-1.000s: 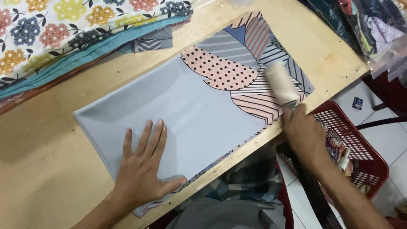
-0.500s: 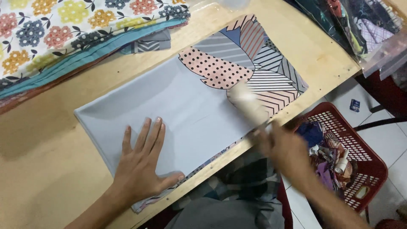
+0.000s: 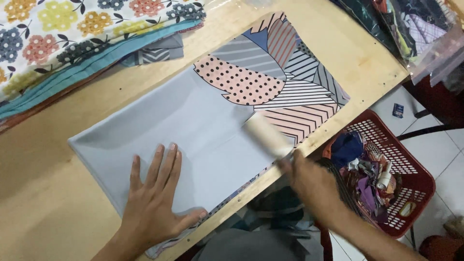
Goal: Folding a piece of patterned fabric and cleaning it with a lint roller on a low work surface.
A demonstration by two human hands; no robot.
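Note:
A folded cloth (image 3: 193, 121) lies flat on the wooden table (image 3: 43, 159); it is plain grey on its left part and patterned with dots and stripes on its right. My left hand (image 3: 154, 193) presses flat on the grey part near the front edge, fingers spread. My right hand (image 3: 309, 181), blurred, grips the handle of a white lint roller (image 3: 266, 134) whose head rests on the cloth where grey meets the striped pattern.
A stack of folded flowered and teal fabrics (image 3: 72, 38) sits at the back left. Bagged fabrics (image 3: 415, 24) lie at the top right. A red plastic basket (image 3: 415, 179) with scraps stands on the tiled floor, right of the table edge.
My right hand has drawn the lint roller leftward and toward me, from the striped patterned end to the edge of the grey part. My left hand stays pressed on the cloth.

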